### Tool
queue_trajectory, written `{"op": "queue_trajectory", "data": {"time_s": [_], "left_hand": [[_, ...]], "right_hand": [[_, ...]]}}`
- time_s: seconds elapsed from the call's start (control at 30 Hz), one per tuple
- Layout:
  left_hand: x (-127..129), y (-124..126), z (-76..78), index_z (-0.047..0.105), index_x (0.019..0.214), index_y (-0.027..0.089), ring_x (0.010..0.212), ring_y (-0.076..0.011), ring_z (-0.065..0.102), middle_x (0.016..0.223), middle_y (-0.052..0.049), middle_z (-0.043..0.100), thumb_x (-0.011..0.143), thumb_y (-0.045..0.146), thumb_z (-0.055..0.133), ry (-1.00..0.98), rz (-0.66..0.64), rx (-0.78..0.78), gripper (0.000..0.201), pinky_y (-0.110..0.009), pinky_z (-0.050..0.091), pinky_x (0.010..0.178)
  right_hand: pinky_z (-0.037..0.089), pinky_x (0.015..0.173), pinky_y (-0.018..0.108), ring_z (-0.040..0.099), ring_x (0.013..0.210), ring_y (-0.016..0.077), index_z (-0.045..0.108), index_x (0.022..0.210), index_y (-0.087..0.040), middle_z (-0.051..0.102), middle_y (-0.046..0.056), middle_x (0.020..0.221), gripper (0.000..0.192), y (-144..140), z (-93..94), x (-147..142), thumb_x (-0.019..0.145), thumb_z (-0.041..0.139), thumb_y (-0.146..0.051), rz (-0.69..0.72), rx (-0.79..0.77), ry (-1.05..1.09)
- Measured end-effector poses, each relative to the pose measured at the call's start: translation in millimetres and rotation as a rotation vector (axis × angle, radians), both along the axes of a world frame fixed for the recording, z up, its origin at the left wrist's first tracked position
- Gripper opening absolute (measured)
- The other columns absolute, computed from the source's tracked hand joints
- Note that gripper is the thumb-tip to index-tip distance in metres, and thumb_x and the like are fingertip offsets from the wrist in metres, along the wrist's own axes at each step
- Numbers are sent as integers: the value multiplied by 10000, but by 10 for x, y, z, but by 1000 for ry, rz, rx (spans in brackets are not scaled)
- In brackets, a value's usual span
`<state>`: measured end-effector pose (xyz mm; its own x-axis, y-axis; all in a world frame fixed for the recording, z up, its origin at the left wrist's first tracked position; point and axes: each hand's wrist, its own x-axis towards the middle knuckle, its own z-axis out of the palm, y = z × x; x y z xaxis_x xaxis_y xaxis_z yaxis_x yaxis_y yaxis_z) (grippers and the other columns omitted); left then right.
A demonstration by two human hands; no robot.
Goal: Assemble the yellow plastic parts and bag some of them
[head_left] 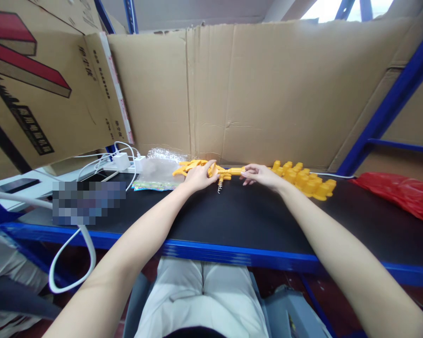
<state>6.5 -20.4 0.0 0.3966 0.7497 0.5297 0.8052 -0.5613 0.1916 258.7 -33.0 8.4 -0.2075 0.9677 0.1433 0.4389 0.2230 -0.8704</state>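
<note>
Both my arms reach forward over a black tabletop [239, 220]. My left hand [199, 177] rests on a small heap of orange-yellow plastic pieces [190, 165], fingers curled over one. My right hand [259, 176] pinches the other end of a long yellow piece [231, 172] that spans between the two hands. A small metal spring [219, 187] dangles under the piece. Behind my right wrist lies a larger pile of yellow plastic parts [308, 182].
A clear plastic bag [158, 168] and a white power strip with chargers and cables [121, 162] lie at the left. A red plastic bag [405, 195] sits at the right. Cardboard sheets [261, 94] wall the back, and the blue table edge [232, 256] runs in front.
</note>
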Motion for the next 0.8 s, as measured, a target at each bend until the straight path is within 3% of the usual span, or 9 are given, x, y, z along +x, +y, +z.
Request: {"op": "queue_trajectory", "data": {"time_s": [0.17, 0.27, 0.37, 0.57, 0.8], "left_hand": [[-4, 15, -8, 383, 1329, 201, 861, -214, 611, 855, -46, 675, 858, 408, 432, 1, 35, -1, 517, -325, 440, 765], [-1, 15, -13, 420, 1293, 208, 845, -214, 611, 898, -53, 674, 853, 375, 436, 35, 34, -27, 471, -335, 443, 772], [5, 14, -15, 453, 1257, 221, 873, -218, 607, 909, -51, 673, 837, 327, 452, 50, 42, -52, 433, -334, 444, 775], [5, 10, -9, 518, 1161, 227, 865, -221, 611, 895, -48, 674, 825, 301, 453, 76, 31, -60, 350, -342, 447, 758], [1, 2, -7, 547, 1109, 214, 808, -201, 617, 886, -55, 670, 844, 337, 437, 69, -2, -77, 312, -328, 453, 738]], "right_hand": [[486, 635, 299, 626, 658, 154, 520, 1043, -170, 654, 100, 973, 417, 132, -12, 241, 736, 655, -418, -314, 259, -47], [476, 700, 340, 615, 708, 184, 532, 1069, -180, 638, 99, 1028, 400, 187, -50, 403, 732, 665, -348, -481, 518, -308], [435, 773, 358, 606, 857, 230, 534, 1096, -190, 623, 100, 1078, 322, 190, -104, 488, 793, 591, -284, -503, 676, -599], [347, 793, 386, 555, 994, 280, 532, 1108, -200, 613, 107, 1088, 261, 181, -211, 411, 859, 454, -199, -490, 641, -986], [321, 798, 402, 523, 1007, 276, 541, 1125, -178, 611, 121, 1082, 289, 291, -369, 419, 852, 458, -221, -480, 556, -1175]]}}
